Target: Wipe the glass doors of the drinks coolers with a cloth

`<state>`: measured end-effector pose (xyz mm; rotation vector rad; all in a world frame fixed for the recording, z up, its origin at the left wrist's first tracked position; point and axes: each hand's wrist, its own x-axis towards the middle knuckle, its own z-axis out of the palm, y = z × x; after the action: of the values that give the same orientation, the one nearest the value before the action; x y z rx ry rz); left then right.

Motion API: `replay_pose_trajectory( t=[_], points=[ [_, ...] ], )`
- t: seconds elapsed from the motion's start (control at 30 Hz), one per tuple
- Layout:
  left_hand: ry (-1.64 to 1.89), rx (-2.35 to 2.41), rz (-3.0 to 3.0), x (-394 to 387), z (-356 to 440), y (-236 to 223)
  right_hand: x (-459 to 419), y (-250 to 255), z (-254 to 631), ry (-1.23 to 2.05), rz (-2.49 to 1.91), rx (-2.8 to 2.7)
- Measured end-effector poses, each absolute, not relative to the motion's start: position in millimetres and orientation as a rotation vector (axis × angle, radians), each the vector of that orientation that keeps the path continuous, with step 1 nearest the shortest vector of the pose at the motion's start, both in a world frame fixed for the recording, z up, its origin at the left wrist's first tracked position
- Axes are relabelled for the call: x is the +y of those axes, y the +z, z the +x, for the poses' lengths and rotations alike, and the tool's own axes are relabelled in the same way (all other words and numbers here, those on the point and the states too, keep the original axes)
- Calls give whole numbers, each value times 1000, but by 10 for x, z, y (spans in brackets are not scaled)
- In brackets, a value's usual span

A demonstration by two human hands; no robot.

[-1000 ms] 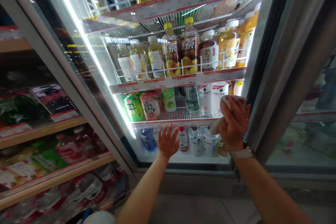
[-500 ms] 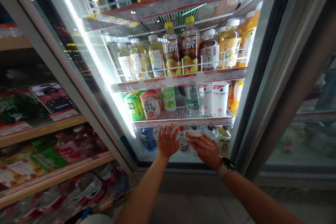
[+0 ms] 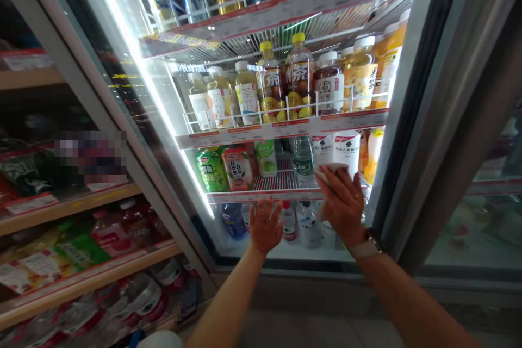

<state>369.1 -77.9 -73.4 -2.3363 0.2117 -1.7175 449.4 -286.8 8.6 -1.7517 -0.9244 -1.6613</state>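
My right hand (image 3: pixel 341 205) presses a pale folded cloth (image 3: pixel 329 169) flat against the glass of a lit drinks fridge door (image 3: pixel 238 242). My left hand (image 3: pixel 266 225) rests open on the same pane, fingers spread, holding nothing, a short way left of the cloth. Behind the glass, a wire shelf edge (image 3: pixel 261 196) runs just above my hands. Bottled water (image 3: pixel 309 225) stands behind the pane next to my hands, and bottled teas (image 3: pixel 299 76) fill the shelf higher up. A wristwatch (image 3: pixel 366 246) sits on my right wrist.
The door's metal frame (image 3: pixel 411 119) stands right of my right hand, with another glass door (image 3: pixel 473 239) beyond it. Wooden shelves of bottled drinks (image 3: pixel 112 234) stand at the left, and a tiled floor (image 3: pixel 310 329) lies below. A white rounded object (image 3: pixel 160 340) shows at the bottom edge.
My right hand with the cloth has swept down and left across the glass, then back up and right. My left hand has stayed in place on the pane.
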Motion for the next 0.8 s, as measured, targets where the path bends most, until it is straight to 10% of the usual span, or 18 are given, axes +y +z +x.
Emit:
replay_pose_trajectory(
  t=[0.37, 0.8],
  points=[
    [-1792, 12, -2312, -256, 3413, -288, -2394, 335, 4337, -1602, -1623, -755],
    [-1864, -57, -2247, -123, 3550, -532, -2051, -507, 4074, -1336, -1720, -1620]
  ],
)
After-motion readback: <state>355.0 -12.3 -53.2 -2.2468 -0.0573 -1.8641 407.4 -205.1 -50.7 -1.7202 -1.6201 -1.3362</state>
